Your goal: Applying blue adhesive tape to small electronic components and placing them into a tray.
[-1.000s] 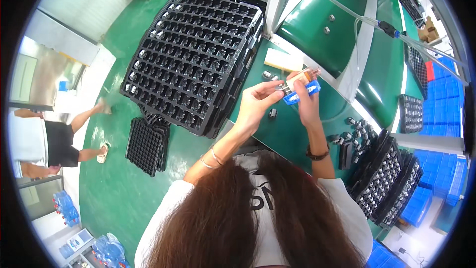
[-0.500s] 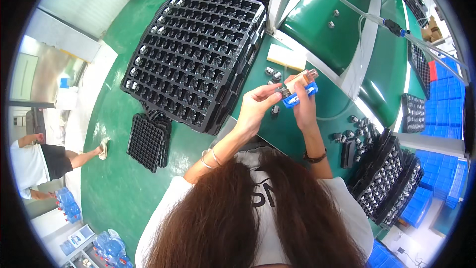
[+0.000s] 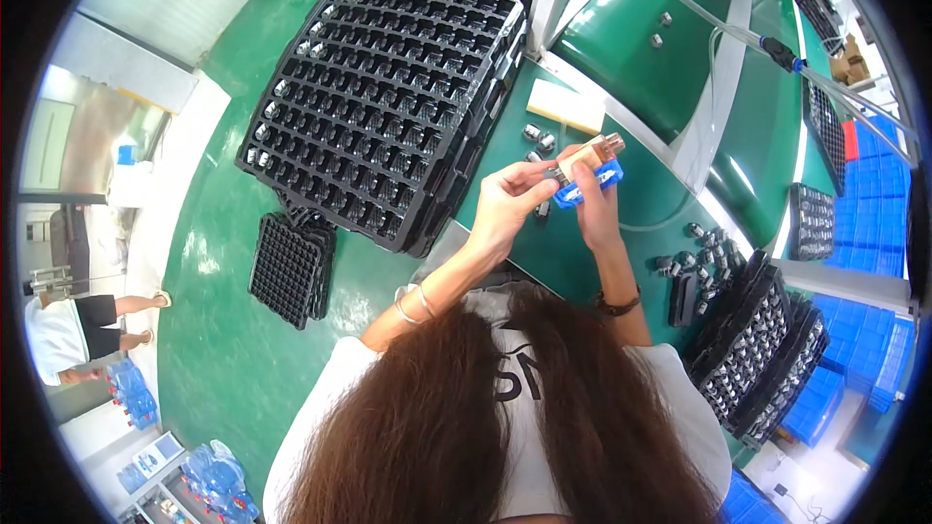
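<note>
My right hand (image 3: 595, 213) is closed round a tan, copper-coloured block (image 3: 583, 157) with a metallic end. Under the block, beside my fingers, is a small blue plastic holder (image 3: 607, 178); whether the two are joined I cannot tell. My left hand (image 3: 512, 202) pinches a small dark metal part (image 3: 554, 175) against the near-left end of the block, its fingertips partly hiding it. Just beyond my left fingers, small silvery metal parts (image 3: 536, 134) lie on the green table (image 3: 529, 257). Another such part (image 3: 542, 211) sits between my hands.
A pale yellow pad (image 3: 566, 105) lies beyond my hands. At left stands a stack of large black compartment trays (image 3: 379, 107). Loose metal parts (image 3: 714, 257) and filled black trays (image 3: 743, 354) are at right. A thin hose (image 3: 646, 229) crosses the table. Another person (image 3: 68, 335) is far left.
Both hands stay nearly in place, with my left fingers pressed a little closer to the block. The view has shifted slightly. The person at far left has moved their legs and body.
</note>
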Demonstrator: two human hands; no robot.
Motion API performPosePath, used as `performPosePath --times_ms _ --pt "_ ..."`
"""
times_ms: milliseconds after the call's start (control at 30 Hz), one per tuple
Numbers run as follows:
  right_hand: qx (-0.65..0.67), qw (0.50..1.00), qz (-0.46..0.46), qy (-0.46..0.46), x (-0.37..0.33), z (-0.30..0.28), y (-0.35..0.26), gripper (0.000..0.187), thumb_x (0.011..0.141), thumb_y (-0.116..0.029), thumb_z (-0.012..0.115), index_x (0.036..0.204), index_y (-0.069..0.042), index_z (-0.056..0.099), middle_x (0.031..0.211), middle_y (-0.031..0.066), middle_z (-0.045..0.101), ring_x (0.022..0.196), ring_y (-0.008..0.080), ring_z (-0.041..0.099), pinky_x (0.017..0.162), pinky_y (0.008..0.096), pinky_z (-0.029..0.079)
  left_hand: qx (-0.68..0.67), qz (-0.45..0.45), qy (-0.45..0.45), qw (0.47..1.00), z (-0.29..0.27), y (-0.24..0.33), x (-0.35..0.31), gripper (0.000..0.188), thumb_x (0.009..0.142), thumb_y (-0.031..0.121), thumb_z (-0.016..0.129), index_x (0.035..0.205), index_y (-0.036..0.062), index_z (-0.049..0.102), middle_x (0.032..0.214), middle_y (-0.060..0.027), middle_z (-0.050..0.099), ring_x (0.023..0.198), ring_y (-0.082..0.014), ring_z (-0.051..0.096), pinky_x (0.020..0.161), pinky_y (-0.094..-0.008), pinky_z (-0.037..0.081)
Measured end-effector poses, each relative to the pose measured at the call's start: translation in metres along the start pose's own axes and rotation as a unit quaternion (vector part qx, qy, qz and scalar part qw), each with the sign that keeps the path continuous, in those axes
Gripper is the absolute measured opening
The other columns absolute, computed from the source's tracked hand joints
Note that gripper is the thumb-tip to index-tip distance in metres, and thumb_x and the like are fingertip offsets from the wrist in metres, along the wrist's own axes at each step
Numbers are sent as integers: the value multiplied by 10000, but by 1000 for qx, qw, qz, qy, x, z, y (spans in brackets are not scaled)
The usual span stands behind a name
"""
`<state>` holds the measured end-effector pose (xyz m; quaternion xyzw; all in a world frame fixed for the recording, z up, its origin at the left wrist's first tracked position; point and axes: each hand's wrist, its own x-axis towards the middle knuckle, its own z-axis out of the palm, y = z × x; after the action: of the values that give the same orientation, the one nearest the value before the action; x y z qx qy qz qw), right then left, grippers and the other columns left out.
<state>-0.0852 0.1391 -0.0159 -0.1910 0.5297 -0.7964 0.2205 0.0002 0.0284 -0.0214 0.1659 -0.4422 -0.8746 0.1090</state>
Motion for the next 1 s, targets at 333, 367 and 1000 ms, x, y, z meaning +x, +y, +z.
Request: performPosePath --times_ms 333,367,1000 --pt "-483 866 -115 68 93 -48 18 361 807 -230 653 1030 43 580 862 148 643 777 219 625 703 308 465 238 165 104 952 -46 118 49 254 862 134 595 1093 27 592 987 -38 640 871 -89 578 737 -220 451" --pt "-495 857 -117 83 95 -53 25 413 805 -224 658 1097 53 564 957 162 641 886 208 629 791 295 462 274 202 121 933 -63 131 64 232 863 134 595 1072 35 604 975 -31 640 867 -87 578 753 -229 455" --pt "-425 892 -102 118 40 -86 5 499 672 -135 789 1033 -72 451 712 -15 372 562 54 312 485 211 267 758 155 172 610 -227 230 124 240 695 210 737 867 51 684 818 -97 675 774 -209 653 710 -309 491"
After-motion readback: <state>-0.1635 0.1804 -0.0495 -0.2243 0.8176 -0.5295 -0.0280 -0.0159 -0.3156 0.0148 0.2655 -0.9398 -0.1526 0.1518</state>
